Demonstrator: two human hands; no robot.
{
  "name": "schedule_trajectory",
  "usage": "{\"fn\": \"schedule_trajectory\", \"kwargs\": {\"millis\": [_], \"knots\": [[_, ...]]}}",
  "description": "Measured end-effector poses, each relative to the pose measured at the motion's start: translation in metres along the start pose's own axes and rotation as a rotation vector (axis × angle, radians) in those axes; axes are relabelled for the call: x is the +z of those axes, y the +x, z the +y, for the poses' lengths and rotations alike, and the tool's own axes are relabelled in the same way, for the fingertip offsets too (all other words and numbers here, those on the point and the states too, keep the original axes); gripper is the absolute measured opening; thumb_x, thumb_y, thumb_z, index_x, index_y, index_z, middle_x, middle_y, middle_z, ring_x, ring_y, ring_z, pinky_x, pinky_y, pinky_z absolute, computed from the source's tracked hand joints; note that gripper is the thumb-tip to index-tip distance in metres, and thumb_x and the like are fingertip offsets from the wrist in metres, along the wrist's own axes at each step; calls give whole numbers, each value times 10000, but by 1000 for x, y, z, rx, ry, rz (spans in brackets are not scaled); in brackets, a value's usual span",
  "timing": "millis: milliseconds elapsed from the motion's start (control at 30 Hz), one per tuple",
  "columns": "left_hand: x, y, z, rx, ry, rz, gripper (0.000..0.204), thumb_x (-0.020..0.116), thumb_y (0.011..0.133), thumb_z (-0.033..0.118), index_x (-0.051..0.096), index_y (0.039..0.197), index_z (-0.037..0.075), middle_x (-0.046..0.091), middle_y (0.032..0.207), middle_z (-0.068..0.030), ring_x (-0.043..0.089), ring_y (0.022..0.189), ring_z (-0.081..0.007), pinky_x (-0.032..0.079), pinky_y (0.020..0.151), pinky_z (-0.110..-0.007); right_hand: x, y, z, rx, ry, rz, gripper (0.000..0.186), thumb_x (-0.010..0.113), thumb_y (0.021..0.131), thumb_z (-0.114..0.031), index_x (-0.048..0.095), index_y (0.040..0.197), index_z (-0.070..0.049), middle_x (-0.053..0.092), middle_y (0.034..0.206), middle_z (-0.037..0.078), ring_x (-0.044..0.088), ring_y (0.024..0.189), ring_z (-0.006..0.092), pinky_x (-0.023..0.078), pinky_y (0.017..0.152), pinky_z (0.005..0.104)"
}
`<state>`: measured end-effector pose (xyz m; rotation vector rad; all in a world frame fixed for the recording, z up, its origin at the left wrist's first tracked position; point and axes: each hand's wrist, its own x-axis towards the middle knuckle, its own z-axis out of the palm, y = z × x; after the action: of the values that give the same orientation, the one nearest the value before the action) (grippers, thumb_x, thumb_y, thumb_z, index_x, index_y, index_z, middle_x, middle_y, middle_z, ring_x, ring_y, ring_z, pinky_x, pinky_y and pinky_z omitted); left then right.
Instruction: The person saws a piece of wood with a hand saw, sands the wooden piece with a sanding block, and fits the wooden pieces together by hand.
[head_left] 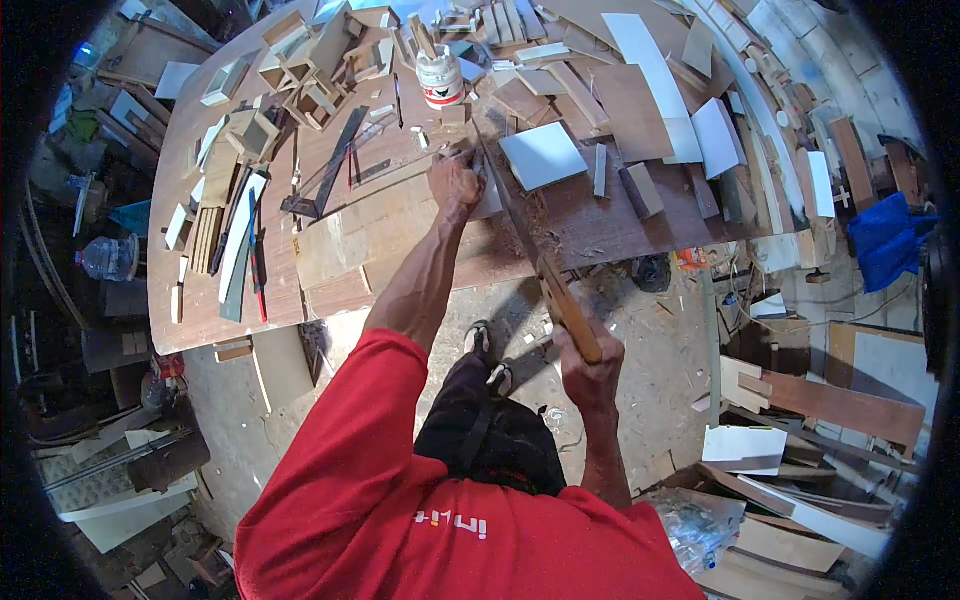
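Observation:
My right hand (pixel 592 365) grips the wooden handle (pixel 560 305) of a handsaw, whose long blade (pixel 515 220) slants up and left across the front of the workbench. Beside the blade's far part, my left hand (pixel 455 180) rests with fingers curled on the work surface; what lies under them is partly hidden. A pale plywood board (pixel 350 235) extends left of that hand along the bench edge. Sawdust (pixel 540 225) lies scattered beside the blade. A white laminated panel (pixel 543 155) sits just right of the saw, and a white tub (pixel 440 85) holding sticks stands beyond my left hand.
The bench (pixel 200 330) carries wooden assemblies (pixel 310 55), a dark square tool (pixel 325 185), pens and many offcuts. Board piles (pixel 820 390) crowd the right side; clutter and a water jug (pixel 105 260) are at left. My sandalled feet (pixel 480 340) stand on the floor below the bench edge.

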<state>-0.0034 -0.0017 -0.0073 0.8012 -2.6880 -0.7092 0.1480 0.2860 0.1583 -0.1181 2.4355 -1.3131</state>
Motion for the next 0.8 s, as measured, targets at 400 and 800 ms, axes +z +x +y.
{"fn": "schedule_trajectory", "kwargs": {"millis": [400,800], "knots": [[-3,-4,4,154,-45,129,325,627,767,259,728,1064,176,694,1029,-114,589,979,-345,466,866,-433,3,-4,-2,-107,167,71,385,622,822,-87,612,1182,48,680,856,171,639,720,208,507,677,342],[6,1,-6,207,-26,149,396,698,680,260,727,1071,205,701,1009,-90,575,1019,-330,470,868,-425,10,8,8,-53,45,-12,394,607,841,-86,606,1225,1,697,987,138,652,842,175,512,765,309]]}}
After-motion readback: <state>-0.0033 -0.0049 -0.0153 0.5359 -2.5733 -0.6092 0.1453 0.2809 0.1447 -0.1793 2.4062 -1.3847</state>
